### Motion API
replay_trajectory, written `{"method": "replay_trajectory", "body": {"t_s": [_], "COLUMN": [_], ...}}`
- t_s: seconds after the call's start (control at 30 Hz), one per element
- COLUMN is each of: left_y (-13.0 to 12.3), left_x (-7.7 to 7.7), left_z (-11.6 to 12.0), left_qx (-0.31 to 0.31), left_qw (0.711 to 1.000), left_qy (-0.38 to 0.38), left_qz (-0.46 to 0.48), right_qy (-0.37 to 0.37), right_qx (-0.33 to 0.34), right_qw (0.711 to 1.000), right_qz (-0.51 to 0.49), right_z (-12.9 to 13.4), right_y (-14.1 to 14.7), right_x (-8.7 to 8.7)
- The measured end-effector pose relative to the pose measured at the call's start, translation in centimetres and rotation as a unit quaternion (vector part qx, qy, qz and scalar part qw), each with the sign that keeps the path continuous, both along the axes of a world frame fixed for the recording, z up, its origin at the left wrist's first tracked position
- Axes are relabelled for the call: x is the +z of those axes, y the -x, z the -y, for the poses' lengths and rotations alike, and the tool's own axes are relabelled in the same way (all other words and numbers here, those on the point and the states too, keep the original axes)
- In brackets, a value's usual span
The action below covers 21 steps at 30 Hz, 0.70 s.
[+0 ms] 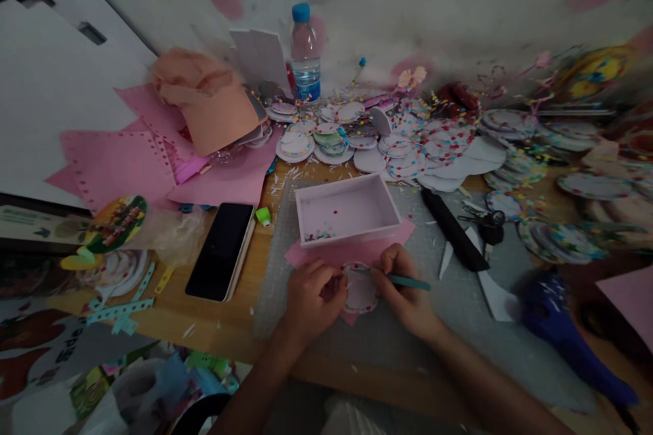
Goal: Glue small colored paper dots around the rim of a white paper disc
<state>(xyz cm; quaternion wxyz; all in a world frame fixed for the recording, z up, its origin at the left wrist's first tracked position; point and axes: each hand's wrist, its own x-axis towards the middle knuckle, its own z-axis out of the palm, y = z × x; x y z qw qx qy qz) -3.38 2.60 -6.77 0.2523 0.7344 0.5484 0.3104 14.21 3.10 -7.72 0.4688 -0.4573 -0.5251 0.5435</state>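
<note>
A round white disc (pixel 362 293) with small red pieces around its rim rests on pink paper (pixel 403 234) over a grey cutting mat (pixel 286 265). My left hand (pixel 316 293) is closed, its fingertips pinched at the disc's left edge. In my right hand (pixel 405 285) is a slim teal tool (pixel 411 282) that looks like tweezers. Its thin tip reaches left over the top rim of the disc. Just beyond my hands stands an open pale box (pixel 349 207), with tiny red and teal bits in its near left corner.
Many decorated white discs (pixel 398 149) are heaped along the back by a water bottle (pixel 306 58). A phone (pixel 221 251) lies to the left. On the right are a black-handled knife (pixel 454 228), scissors (pixel 482 214) and a blue glue gun (pixel 566 333).
</note>
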Motion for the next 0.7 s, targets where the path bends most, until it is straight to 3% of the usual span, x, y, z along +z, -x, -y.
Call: {"method": "replay_trajectory", "body": {"t_s": [0.4, 0.7], "left_y": [0.0, 0.4], "left_x": [-0.2, 0.2], "left_z": [0.0, 0.0], "left_qx": [0.011, -0.054], "left_qw": [0.999, 0.997], "left_qy": [0.027, 0.036], "left_qz": [0.023, 0.039], "right_qy": [0.010, 0.117], "right_qx": [-0.020, 0.003], "right_qw": [0.997, 0.973], "right_qz": [-0.072, -0.198], "right_z": [-0.4, -3.0], "right_y": [-0.5, -2.7], "right_x": [0.4, 1.1]}}
